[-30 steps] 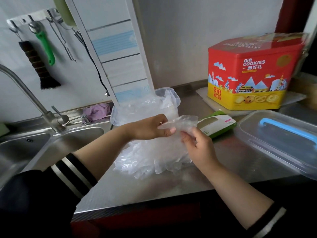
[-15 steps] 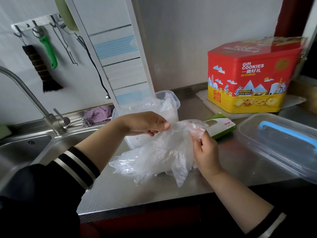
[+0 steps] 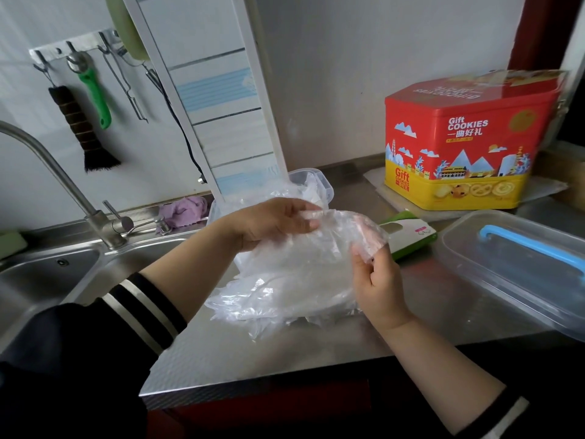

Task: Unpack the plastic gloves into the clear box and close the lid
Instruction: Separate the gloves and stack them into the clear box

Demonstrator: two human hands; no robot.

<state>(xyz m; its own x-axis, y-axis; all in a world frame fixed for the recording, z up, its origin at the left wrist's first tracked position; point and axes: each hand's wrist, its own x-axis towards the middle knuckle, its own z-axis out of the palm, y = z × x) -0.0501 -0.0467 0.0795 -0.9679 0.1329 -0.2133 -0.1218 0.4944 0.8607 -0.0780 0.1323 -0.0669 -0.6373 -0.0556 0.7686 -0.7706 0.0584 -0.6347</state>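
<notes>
Red cookie tin (image 3: 468,137) stands beyond steel sink (image 3: 47,280).

We see the gloves pile (image 3: 285,289) blocking the clear box (image 3: 324,185); open counter (image 3: 443,299) remains before the lid (image 3: 519,267).

plastic gloves (image 3: 294,280): clear, whitish
lid (image 3: 519,274): clear, blue handle
cookie tin (image 3: 465,144): red over yellow, white lettering
sleeve (image 3: 139,312): dark with pale stripes
cloth (image 3: 183,210): lilac
peeler (image 3: 95,90): green handle
packet (image 3: 408,236): green and white

Left hand (image 3: 272,221) and right hand (image 3: 376,280) are raised, fingers (image 3: 308,224) pinched closed, forearms converging.
</notes>
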